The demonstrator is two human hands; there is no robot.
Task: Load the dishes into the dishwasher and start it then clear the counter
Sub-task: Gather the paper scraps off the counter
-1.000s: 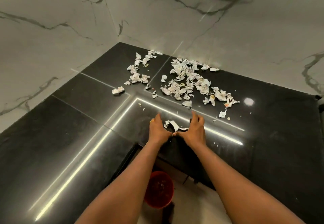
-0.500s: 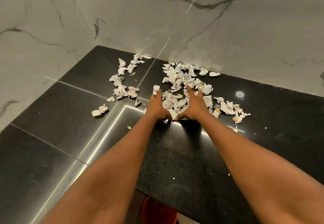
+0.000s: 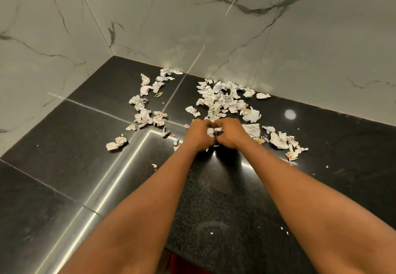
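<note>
Two bare forearms reach forward over a black counter (image 3: 85, 166). The left hand (image 3: 198, 133) and right hand (image 3: 231, 132) meet knuckle to knuckle, fingers curled around a clump of white paper scraps (image 3: 214, 130) gathered between them. The main heap (image 3: 221, 100) lies just beyond the fingers at 12 o'clock, near the marble wall (image 3: 214, 27). The litter runs in a band from 10 o'clock to 4 o'clock: a loose cluster (image 3: 147, 111) at 10, nearer the left hand, and a trail (image 3: 278, 139) at 3 to 4, nearer the right. A red shape (image 3: 177, 265) shows below the counter edge at 6.
</note>
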